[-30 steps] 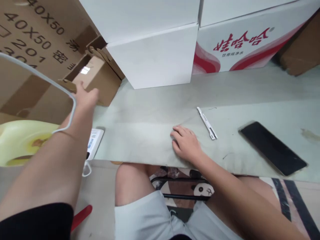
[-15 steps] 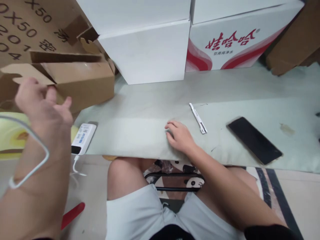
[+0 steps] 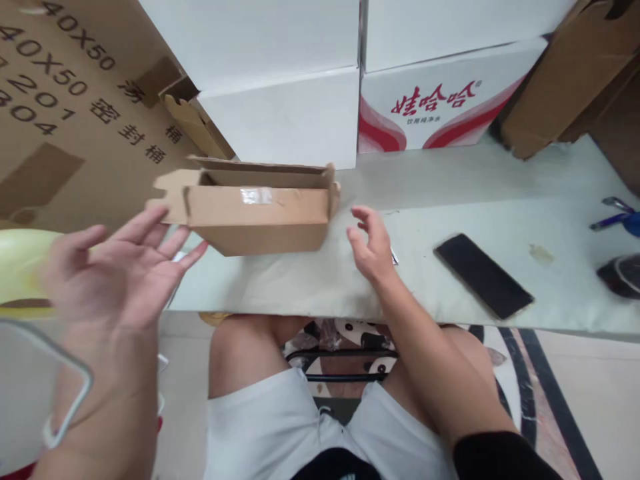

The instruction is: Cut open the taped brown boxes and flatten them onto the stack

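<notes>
An open cardboard box (image 3: 260, 208), long and narrow, is in the middle left above the cloth-covered table, its top flaps up and a piece of clear tape on its side. My left hand (image 3: 120, 273) is at its left end, palm up with fingers spread, and the fingertips meet the end flap. Beyond the box's right end, my right hand (image 3: 371, 245) is raised a little with thumb and fingers apart, not touching the box. Only one end of the white utility knife (image 3: 395, 257) shows behind my right hand. A power bank is mostly hidden behind my left fingers.
A black phone (image 3: 483, 275) lies on the table (image 3: 500, 200) at the right. White cartons (image 3: 290, 120) stand along the back, with a large brown carton (image 3: 55, 160) at the left. A dark round container (image 3: 623, 275) and pens (image 3: 613, 217) are at the right edge.
The cardboard box has moved right from the left side to in front of me. My left hand has turned palm up and spread; my right hand has risen towards the box.
</notes>
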Demonstrator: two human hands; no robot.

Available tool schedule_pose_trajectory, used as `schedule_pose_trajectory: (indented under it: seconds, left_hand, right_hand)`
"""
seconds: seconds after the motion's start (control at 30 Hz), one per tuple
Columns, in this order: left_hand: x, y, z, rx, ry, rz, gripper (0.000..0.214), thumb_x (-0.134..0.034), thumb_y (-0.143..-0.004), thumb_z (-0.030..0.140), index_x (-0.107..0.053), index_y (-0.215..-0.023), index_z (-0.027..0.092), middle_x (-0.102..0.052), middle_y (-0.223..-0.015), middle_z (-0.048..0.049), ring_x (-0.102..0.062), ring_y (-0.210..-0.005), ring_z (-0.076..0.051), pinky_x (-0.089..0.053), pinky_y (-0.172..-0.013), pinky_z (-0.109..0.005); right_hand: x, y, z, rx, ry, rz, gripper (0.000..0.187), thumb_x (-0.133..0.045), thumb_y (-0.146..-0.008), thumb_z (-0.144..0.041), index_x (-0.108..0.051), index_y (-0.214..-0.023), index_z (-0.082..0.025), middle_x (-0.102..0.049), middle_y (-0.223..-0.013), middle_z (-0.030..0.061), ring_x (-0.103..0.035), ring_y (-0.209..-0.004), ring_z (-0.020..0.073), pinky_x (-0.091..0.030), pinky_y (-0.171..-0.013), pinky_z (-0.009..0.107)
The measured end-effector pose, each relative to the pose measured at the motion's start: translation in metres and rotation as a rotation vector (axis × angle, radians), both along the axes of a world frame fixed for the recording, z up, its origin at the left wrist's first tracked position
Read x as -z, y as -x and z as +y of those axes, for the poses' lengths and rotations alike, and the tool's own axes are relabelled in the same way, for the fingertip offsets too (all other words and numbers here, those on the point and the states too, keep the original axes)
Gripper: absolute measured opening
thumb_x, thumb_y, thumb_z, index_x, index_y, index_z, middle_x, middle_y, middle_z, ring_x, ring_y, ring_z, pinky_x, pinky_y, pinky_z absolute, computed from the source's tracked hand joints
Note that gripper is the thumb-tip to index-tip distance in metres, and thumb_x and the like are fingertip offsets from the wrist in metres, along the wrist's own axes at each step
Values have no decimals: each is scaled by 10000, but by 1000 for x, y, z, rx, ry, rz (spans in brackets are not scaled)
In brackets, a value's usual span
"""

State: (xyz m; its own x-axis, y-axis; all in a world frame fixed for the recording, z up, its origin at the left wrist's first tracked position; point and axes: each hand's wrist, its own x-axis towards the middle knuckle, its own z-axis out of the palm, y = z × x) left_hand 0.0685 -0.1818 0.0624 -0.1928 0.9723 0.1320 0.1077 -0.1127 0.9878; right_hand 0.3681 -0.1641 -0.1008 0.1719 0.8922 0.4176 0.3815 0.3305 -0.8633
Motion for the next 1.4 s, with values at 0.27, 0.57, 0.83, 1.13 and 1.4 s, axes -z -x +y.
schedule_pose_trajectory:
  seconds: [0.27,0.57,0.83,1.13,1.4]
  left_hand:
    - [60,-51,37,-167,-72,-188,611,-777,-507,227,-557,-1071,311,-680,-969,28,-658,-829,-183,-598,-935,-472]
    - [54,-85,33,-16,-483,877,137,-668,-824,341,-731,-848,222,-650,-1330,-73,-586,-1294,-316,-406,-1169,-551]
    - [36,-64,12,163,-621,755,307,-624,-881,434,-706,-704,197,-548,-1342,-79,-509,-1403,-325,-384,-1231,-522]
    - [38,-56,-9,342,-650,532,179,-697,-920,343,-848,-1008,382,-640,-1355,-19,-624,-1286,-287,-479,-1179,-515]
    - [40,-55,-17,489,-446,392,218,-664,-942,423,-834,-1075,391,-733,-1210,-50,-757,-1032,-286,-657,-917,-500]
  right_hand:
    - [-35,-25,-13,-77,-274,188,539,-512,-954,-619,-446,-1397,-319,-467,-1548,83,-460,-1471,279,-448,-1167,529]
    - [-49,-43,-22,-10,-270,-36,322,-436,-1005,-479,-622,-940,-224,-559,-1404,103,-506,-1412,282,-392,-1231,548]
    - [-53,-47,-27,-31,-197,-138,383,-407,-980,-436,-721,-919,-225,-529,-1356,105,-519,-1311,296,-460,-1149,539]
    - [-62,-48,-35,20,-253,-296,456,-371,-1026,-423,-779,-1155,-262,-526,-1109,110,-576,-1175,287,-491,-1061,569]
    - [-69,-55,-40,-108,-203,-232,575,-389,-1029,-523,-484,-1554,-307,-584,-1418,76,-595,-1201,249,-520,-1081,490]
